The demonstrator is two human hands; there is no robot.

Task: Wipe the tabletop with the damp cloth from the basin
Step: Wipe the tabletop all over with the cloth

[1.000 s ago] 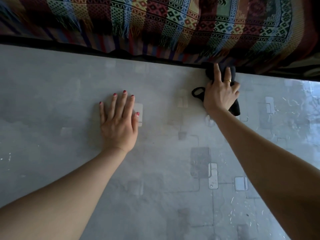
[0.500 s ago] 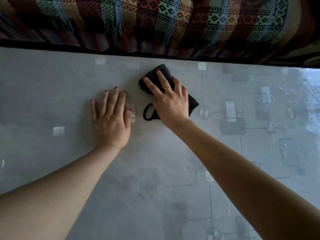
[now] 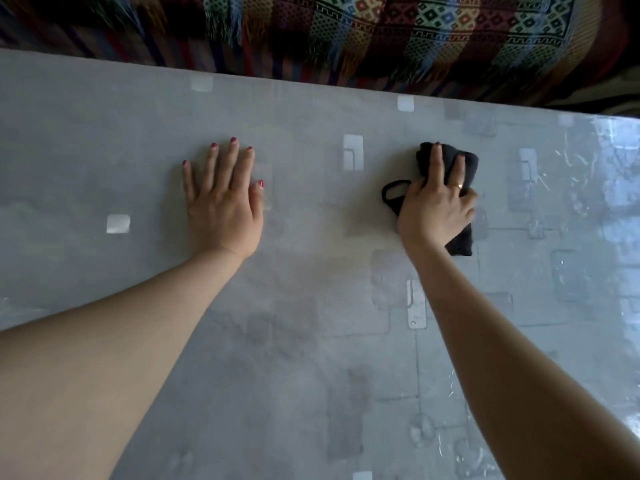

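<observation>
A big blanket [image 3: 398,32] with bright stripes, little squares and fringes hangs along the far side. Light shines in from the right.

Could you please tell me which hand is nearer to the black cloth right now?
Right. The right hand presses on top of the black cloth, while the left hand rests flat on the tabletop, well apart from it.
</observation>
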